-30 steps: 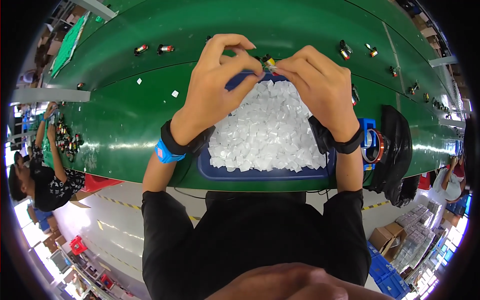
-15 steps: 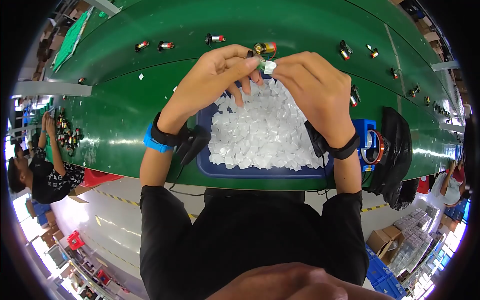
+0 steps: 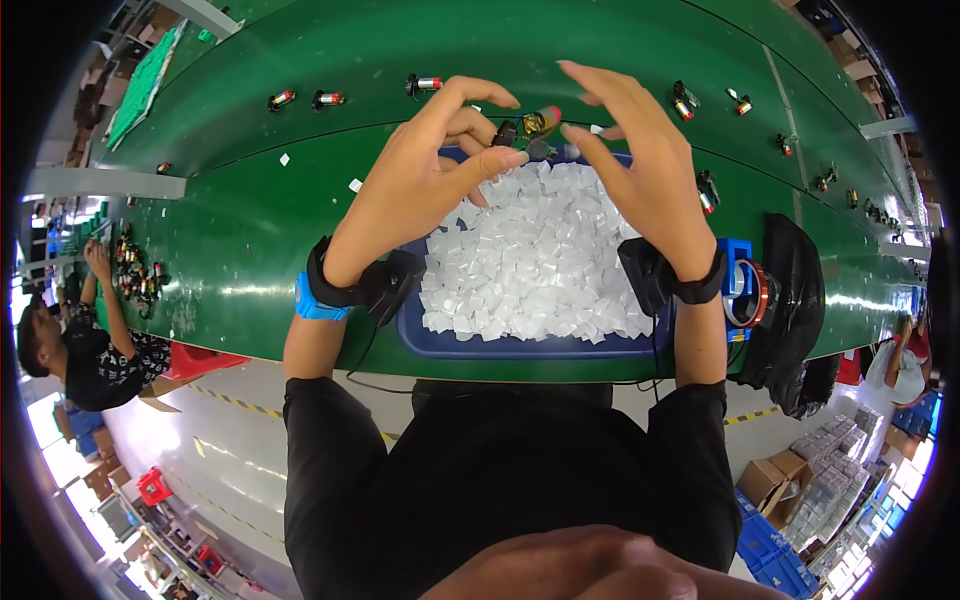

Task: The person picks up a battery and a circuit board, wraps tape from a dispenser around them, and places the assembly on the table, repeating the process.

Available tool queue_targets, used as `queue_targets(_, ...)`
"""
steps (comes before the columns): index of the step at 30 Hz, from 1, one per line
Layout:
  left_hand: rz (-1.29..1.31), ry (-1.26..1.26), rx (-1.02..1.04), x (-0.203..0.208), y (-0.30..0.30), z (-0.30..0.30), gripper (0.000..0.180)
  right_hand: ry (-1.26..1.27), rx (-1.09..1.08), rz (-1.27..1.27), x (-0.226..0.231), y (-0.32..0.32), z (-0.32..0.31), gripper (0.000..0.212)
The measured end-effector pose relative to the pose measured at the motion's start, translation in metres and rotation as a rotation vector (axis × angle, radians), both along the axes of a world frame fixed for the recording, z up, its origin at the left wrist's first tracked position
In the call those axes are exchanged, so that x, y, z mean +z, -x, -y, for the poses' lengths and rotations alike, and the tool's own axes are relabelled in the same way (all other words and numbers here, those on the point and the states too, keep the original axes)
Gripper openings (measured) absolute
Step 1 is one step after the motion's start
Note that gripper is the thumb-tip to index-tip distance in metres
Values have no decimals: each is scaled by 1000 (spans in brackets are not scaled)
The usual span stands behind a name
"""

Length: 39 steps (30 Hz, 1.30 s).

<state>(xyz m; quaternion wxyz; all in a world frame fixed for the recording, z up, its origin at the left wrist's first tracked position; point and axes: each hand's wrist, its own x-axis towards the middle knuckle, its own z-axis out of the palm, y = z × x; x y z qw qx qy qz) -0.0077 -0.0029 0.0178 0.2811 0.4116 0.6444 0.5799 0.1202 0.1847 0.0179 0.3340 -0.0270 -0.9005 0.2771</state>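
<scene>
Green surface holds other motors; unused white squares heap the tray. Between my spread right hand and curved left hand is a yellow-red motor; whether gripped or finished, I can't tell.

We list one passage: the counter left of the tray, white scraps aside. Obstacles we list: blue holder and black bag, right; motors, beyond.

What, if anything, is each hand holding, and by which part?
The left hand appears to grip a small red-and-gold assembly by its black end; the right hand is open, seemingly empty.
</scene>
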Motion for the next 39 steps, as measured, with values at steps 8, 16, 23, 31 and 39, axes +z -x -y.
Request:
queue_targets(8, -9, 44, -44, 0, 1, 1, 32, -192, 191, 55, -1, -7, -2, 31)
queue_targets(16, 218, 38, -130, 13, 2, 6, 31, 115, 401, 43, 19, -18, 6, 28)
queue_targets(23, 402, 23, -68, 22, -5, 5, 31, 3, 341, -252, 8, -8, 12, 27)
queue_targets(31, 224, -29, -75, 5, -12, 3, 32, -279, 219, -299, 0, -6, 6, 28)
queue_targets(39, 149, -1, -47, 6, -7, 3, 34, -346, 188, -347, 16, -7, 12, 31)
